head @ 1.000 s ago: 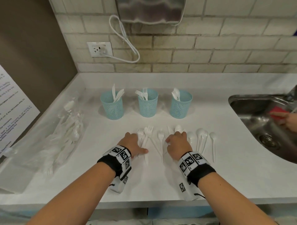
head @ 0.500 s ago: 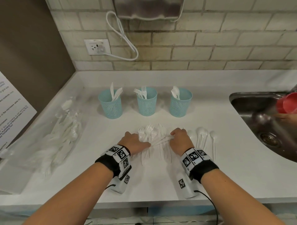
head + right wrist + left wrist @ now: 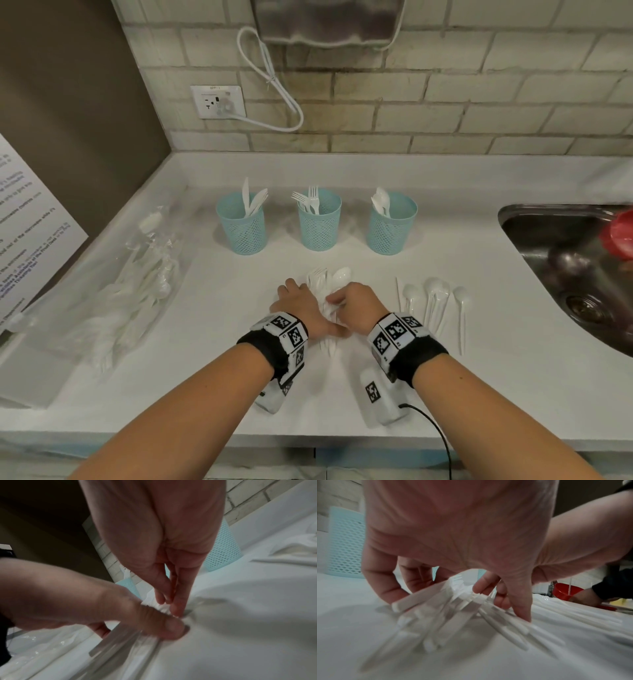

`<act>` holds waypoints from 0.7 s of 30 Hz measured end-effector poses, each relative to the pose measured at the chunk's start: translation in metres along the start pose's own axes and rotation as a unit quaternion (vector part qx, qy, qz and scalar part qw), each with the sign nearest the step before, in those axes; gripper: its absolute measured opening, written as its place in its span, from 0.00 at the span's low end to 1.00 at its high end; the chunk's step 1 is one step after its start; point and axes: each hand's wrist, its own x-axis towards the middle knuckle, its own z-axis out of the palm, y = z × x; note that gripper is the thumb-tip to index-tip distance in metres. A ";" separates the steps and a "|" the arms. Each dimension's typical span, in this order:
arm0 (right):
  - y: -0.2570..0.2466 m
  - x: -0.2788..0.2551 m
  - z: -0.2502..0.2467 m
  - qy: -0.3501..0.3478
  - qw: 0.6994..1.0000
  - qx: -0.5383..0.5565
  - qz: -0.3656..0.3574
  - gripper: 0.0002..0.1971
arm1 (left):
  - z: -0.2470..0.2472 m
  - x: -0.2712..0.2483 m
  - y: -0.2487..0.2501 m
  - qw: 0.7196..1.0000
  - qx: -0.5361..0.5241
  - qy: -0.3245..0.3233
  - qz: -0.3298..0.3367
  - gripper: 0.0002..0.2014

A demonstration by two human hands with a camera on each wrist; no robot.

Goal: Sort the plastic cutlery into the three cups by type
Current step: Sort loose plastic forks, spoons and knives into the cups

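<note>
**Inspector:** Nearest the bench [image 3: 212,394] edge, the left hand [image 3: 301,310] and right hand [image 3: 358,306] are pressed in from either side on a bundle [image 3: 323,291] of white plastic cutlery. The left wrist view shows the left fingers [image 3: 385,588] curled round the handles; the right wrist view shows the right fingers [image 3: 180,601] pinching the same pieces against the bench. Both hands are grasping the bundle.

**Clerk:** Which step is that?

**Inspector:** A gathering step, in his judgement: loose pieces squared up before carrying. Fork tines and a spoon bowl both show at the far end, so the bundle looks mixed. The next move would call for separating it by type, or lifting without letting thin handles slip.

**Clerk:** Condition of the pieces?

**Inspector:** White, thin, glossy, fanned and overlapping; the count cannot be told. Just to the right, a row of spoons [image 3: 433,301] lies flat and apart from the hands. To the left lies a clear bag [image 3: 137,284] of more cutlery.

**Clerk:** And beyond?

**Inspector:** Three mesh cups stand in a row: left cup [image 3: 242,226] with knives, middle cup [image 3: 319,222] with forks, right cup [image 3: 392,226] with spoons. Each is partly filled; sorting is unfinished.
</note>
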 end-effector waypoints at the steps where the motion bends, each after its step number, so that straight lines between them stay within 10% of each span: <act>1: 0.001 0.002 -0.002 0.004 1.000 0.009 0.000 0.21 | 0.000 0.000 0.001 1.000 0.006 0.002 -0.001 0.58; 6: 0.009 0.011 -0.013 0.073 0.992 -0.101 -0.020 0.32 | -0.008 0.006 -0.005 1.000 0.019 -0.007 -0.002 0.50; 11: 0.003 0.018 -0.006 -0.039 0.986 -0.151 -0.056 0.51 | -0.015 0.011 -0.016 0.998 0.034 -0.011 0.046 0.44; 21: -0.010 0.030 0.008 -0.032 0.979 -0.187 -0.072 0.31 | -0.017 0.025 -0.025 0.997 0.067 -0.018 0.036 0.31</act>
